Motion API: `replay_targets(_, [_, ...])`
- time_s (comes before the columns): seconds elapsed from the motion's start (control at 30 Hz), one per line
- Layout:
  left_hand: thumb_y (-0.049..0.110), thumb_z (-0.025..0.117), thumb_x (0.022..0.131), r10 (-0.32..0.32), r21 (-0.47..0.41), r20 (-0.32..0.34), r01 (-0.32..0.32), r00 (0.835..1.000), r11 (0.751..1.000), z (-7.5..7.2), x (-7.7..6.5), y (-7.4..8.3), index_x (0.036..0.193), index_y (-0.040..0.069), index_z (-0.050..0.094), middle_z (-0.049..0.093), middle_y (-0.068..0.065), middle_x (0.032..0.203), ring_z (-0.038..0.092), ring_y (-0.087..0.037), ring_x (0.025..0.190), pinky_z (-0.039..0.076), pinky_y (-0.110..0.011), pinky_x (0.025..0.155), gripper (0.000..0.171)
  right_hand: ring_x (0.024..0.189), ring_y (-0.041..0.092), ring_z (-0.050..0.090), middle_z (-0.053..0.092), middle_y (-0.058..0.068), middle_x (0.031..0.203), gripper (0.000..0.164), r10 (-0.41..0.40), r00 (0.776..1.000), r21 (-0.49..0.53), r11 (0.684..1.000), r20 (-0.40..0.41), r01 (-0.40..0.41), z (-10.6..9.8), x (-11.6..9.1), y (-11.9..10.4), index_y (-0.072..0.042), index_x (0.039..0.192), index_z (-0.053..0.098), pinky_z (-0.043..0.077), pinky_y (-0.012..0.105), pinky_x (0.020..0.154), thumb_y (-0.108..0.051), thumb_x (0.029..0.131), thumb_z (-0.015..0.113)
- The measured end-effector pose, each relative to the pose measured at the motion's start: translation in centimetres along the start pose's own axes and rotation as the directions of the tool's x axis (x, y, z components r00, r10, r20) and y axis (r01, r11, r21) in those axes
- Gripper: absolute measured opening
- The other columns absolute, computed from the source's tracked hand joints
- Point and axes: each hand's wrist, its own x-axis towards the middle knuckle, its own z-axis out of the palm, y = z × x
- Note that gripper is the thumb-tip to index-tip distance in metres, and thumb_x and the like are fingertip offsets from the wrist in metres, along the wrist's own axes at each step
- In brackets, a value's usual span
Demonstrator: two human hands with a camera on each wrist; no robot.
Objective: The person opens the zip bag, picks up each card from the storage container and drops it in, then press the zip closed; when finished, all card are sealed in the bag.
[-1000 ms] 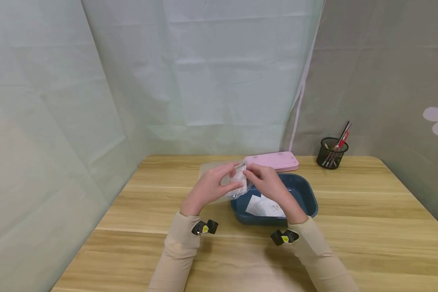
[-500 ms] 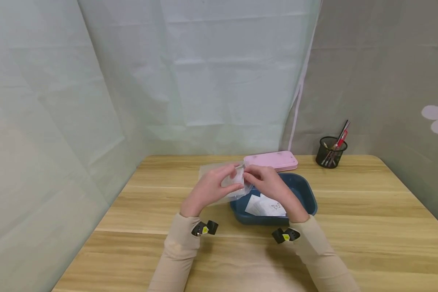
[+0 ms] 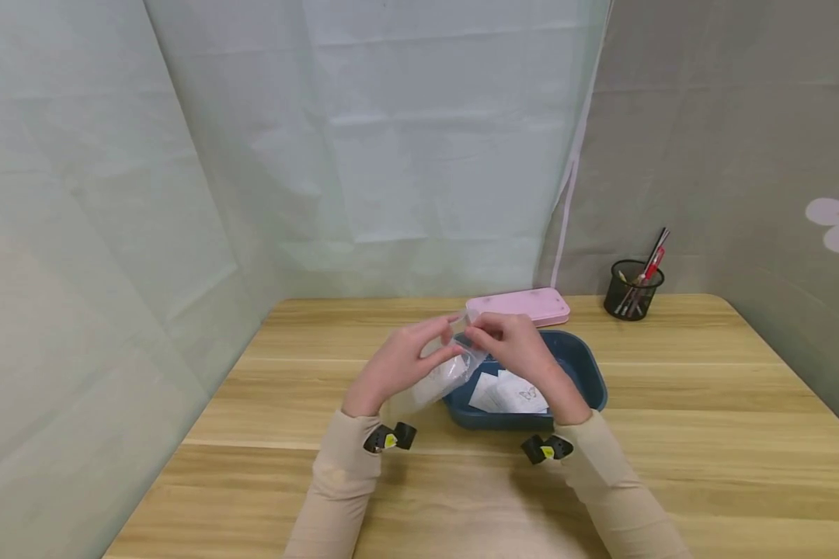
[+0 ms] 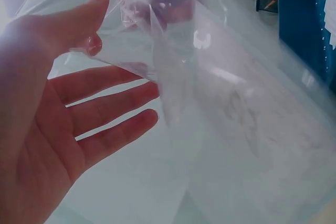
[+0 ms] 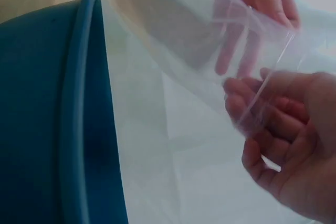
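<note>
You are holding a clear plastic bag (image 3: pixel 472 362) up between your hands, and it is overhanging the left end of the dark blue plastic bin (image 3: pixel 478 422). Your right hand (image 3: pixel 513 345) is pinching the bag's edge between thumb and curled fingers. Your left hand (image 3: pixel 402 359) is standing wide: the thumb is keeping apart from the fingers, and the long fingers are lying straight against the film.

The weak side looks like the left, since straight fingers are giving slick film little to catch on; if they are slipping, the bag is likely swinging from your right pinch alone. White paper (image 3: pixel 439 380) is showing through the bag, and a tilting mouth could be letting it slide out. The limp film could also be clinging to itself or catching on the bin's rim.

Glare and creases are blurring the bag's opening, so you cannot tell how far it is gaping or whether any fingertips are inside. The marking on the bagged paper is too faint to read. Your right forearm is covering part of the bin and perhaps some of the printed white cards (image 3: pixel 520 394), while your right hand is hiding a corner of the pink pencil case (image 3: pixel 531 301).
</note>
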Motion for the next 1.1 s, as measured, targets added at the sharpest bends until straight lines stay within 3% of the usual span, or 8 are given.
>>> replay_targets(0.1, [0.022, 0.065, 0.092, -0.021, -0.007, -0.026, 0.021, 0.999, 1.0, -0.2, -0.1, -0.3, 0.09, 0.013, 0.056, 0.063, 0.0, 0.087, 0.057, -0.015, 0.075, 0.042, -0.025, 0.069, 0.014, 0.068, 0.01, 0.053, 0.063, 0.002, 0.076, 0.011, -0.096, 0.994, 0.05, 0.994, 0.054, 0.093, -0.5, -0.1, 0.3, -0.01, 0.091, 0.071, 0.046, 0.022, 0.064, -0.017, 0.094, 0.063])
replay_targets(0.17, [0.02, 0.065, 0.092, -0.03, -0.011, -0.044, 0.029, 0.999, 1.0, -0.4, -0.2, -0.6, 0.09, 0.012, 0.057, 0.056, 0.0, 0.079, 0.05, -0.012, 0.069, 0.04, -0.023, 0.066, 0.012, 0.073, 0.008, 0.056, 0.066, 0.002, 0.082, 0.01, -0.187, 0.977, 0.098, 0.979, 0.103, 0.177, -0.8, -0.2, 0.6, -0.011, 0.096, 0.071, 0.048, 0.022, 0.069, -0.015, 0.095, 0.061])
replay_targets(0.37, [0.016, 0.064, 0.093, -0.068, -0.042, -0.076, 0.065, 0.995, 0.997, -1.1, -0.5, -1.3, 0.1, 0.005, 0.064, 0.064, -0.003, 0.081, 0.051, -0.011, 0.068, 0.043, -0.027, 0.063, 0.012, 0.083, 0.008, 0.06, 0.07, 0.004, 0.093, 0.013, -0.431, 0.884, 0.143, 0.901, 0.178, 0.41, -1.4, 0.0, 1.1, -0.01, 0.102, 0.069, 0.051, 0.025, 0.077, -0.006, 0.091, 0.064])
replay_targets(0.43, [0.015, 0.064, 0.093, -0.076, -0.044, -0.091, 0.073, 0.993, 0.996, -1.5, -0.7, -1.5, 0.102, 0.005, 0.065, 0.066, -0.004, 0.083, 0.054, -0.012, 0.071, 0.046, -0.031, 0.063, 0.013, 0.082, 0.008, 0.06, 0.069, 0.003, 0.091, 0.012, -0.466, 0.867, 0.125, 0.884, 0.178, 0.45, -1.5, 0.1, 1.1, -0.01, 0.1, 0.069, 0.05, 0.025, 0.076, -0.005, 0.09, 0.066])
replay_targets(0.57, [0.013, 0.066, 0.091, -0.068, -0.04, -0.111, 0.063, 0.991, 0.997, -1.8, -0.9, -1.8, 0.091, 0.008, 0.062, 0.067, -0.003, 0.081, 0.053, -0.012, 0.069, 0.044, -0.027, 0.061, 0.007, 0.08, 0.008, 0.06, 0.069, 0.003, 0.09, 0.012, -0.501, 0.848, 0.1, 0.865, 0.171, 0.491, -1.6, 0.2, 1.3, -0.01, 0.098, 0.07, 0.05, 0.026, 0.076, -0.003, 0.088, 0.067])
replay_targets(0.7, [0.014, 0.067, 0.091, -0.059, -0.045, -0.096, 0.054, 0.994, 0.998, -1.6, -0.9, -1.6, 0.088, 0.009, 0.062, 0.067, -0.002, 0.082, 0.054, -0.012, 0.07, 0.045, -0.027, 0.062, 0.006, 0.082, 0.01, 0.062, 0.071, 0.002, 0.092, 0.013, -0.508, 0.845, 0.07, 0.861, 0.17, 0.504, -1.6, 0.0, 1.2, -0.01, 0.098, 0.071, 0.051, 0.029, 0.078, -0.003, 0.087, 0.068])
replay_targets(0.9, [0.013, 0.066, 0.091, -0.048, -0.037, -0.092, 0.045, 0.995, 0.998, -1.3, -0.8, -1.4, 0.09, 0.009, 0.065, 0.071, -0.005, 0.091, 0.064, -0.015, 0.08, 0.051, -0.029, 0.071, 0.004, 0.093, 0.014, 0.064, 0.071, 0.003, 0.102, 0.016, -0.477, 0.869, 0.026, 0.878, 0.132, 0.478, -1.6, -0.1, 0.7, -0.007, 0.103, 0.069, 0.053, 0.034, 0.082, -0.002, 0.088, 0.068])
replay_targets(1.1, [0.014, 0.068, 0.09, -0.036, -0.006, -0.083, 0.035, 0.996, 0.999, -1.1, -0.7, -1.4, 0.087, 0.011, 0.065, 0.07, -0.003, 0.088, 0.061, -0.013, 0.076, 0.048, -0.027, 0.07, 0.005, 0.1, 0.017, 0.063, 0.07, 0.005, 0.106, 0.017, -0.446, 0.889, 0.023, 0.895, 0.103, 0.446, -2.1, -0.1, 0.2, -0.004, 0.105, 0.069, 0.052, 0.035, 0.086, -0.002, 0.088, 0.068])
